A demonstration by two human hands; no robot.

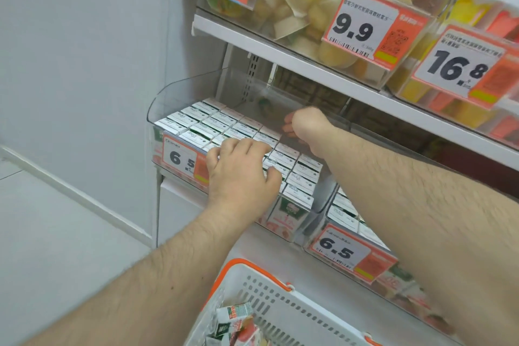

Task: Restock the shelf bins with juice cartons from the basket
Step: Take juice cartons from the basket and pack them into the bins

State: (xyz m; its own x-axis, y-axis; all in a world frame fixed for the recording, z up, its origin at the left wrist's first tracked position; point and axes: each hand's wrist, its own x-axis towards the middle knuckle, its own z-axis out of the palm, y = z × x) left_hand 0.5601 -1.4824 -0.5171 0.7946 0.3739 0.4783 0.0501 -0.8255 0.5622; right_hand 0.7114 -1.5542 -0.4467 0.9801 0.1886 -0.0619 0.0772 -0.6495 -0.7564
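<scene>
A clear plastic shelf bin (179,87) holds rows of upright white-topped juice cartons (207,123). My left hand (241,174) rests on the carton tops at the bin's front, fingers spread and bent over them. My right hand (303,125) reaches deep into the bin's bare back right part, its fingers curled; what it holds, if anything, is hidden. A white basket (280,306) with orange trim sits below, with loose juice cartons (236,317) in it.
A second bin (348,247) of cartons with a 6.5 price tag stands to the right. The shelf above (280,56) carries bins of fruit cups with 9.9 and 16.8 tags. A white wall and grey floor lie to the left.
</scene>
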